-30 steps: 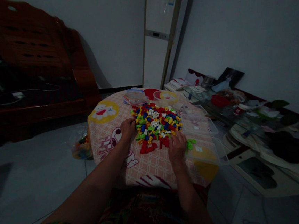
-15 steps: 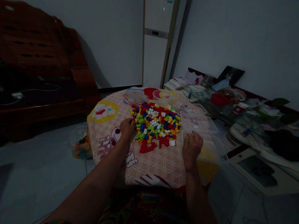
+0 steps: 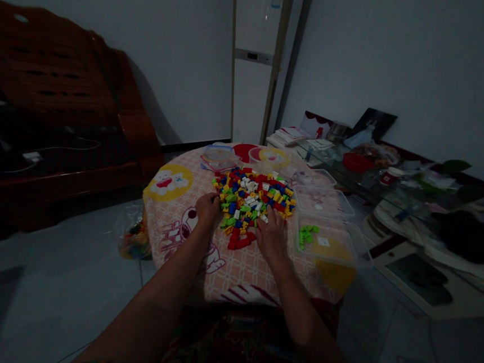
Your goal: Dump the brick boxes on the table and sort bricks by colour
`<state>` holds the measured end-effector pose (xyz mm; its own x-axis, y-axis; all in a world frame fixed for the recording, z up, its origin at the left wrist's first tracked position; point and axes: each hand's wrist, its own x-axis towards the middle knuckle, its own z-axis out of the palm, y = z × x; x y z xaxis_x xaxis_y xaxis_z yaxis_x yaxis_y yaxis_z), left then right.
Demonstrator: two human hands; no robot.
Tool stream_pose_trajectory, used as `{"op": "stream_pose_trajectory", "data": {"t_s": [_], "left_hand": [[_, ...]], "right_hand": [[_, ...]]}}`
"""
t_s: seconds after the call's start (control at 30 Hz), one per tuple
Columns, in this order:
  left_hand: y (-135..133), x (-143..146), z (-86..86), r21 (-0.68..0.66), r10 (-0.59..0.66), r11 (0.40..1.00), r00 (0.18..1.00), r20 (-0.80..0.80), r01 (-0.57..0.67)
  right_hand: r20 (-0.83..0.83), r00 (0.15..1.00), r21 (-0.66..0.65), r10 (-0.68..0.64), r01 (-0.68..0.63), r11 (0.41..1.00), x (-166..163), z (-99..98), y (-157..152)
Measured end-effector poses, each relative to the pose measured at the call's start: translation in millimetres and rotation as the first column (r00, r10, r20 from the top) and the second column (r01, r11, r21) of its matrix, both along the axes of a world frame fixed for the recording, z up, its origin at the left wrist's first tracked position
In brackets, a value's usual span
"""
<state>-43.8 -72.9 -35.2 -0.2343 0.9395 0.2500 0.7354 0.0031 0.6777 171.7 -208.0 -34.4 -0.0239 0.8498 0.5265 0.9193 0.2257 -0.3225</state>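
Touching the brick pile (image 3: 253,196): left hand (image 3: 207,206) curled, right hand (image 3: 270,237) flat, grips indiscernible; few green bricks (image 3: 306,234) in the tub (image 3: 337,252) rightward, most unsorted.

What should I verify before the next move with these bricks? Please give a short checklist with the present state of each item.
1. Right hand rests on the near edge of the brick pile: ok.
2. Left hand touches the pile's left edge: ok.
3. A brick is held in either hand: cannot tell, too dark.
4. Nearest clear box is open, without a lid: ok.
5. Only green bricks lie in it: ok.
6. The box stands fully on the table: cannot tell.
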Motion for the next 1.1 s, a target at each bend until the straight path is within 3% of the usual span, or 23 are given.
{"op": "stream_pose_trajectory", "data": {"t_s": [0.23, 0.43, 0.7, 0.93, 1.1], "left_hand": [[-1, 0, 2.3, 0.007, -0.006, 1.0, 1.0, -0.022, 0.006], [0, 0, 0.3, -0.007, 0.002, 1.0, 0.998, -0.06, -0.002], [5, -3, -5.6, 0.005, -0.005, 1.0, 0.999, -0.047, 0.005], [7, -3, -7.4, 0.007, -0.008, 1.0, 0.999, -0.051, 0.008], [9, -5, -9.1, 0.011, -0.012, 1.0, 0.999, -0.052, 0.012]], "right_hand": [[-0.022, 0.999, -0.078, -0.027, 0.025, 0.997, -6, -7.9, 15], [-0.046, 0.994, 0.006, -0.101, 0.102, 0.995, -5, -15.8, 12], [-0.082, 0.994, 0.15, -0.077, 0.089, 0.985, -2, -22.2, 7], [-0.135, 0.989, 0.258, -0.067, 0.1, 0.961, 6, -11.2, -3], [-0.224, 0.97, 0.313, -0.099, 0.168, 0.935, 35, 6.8, -8]]}}
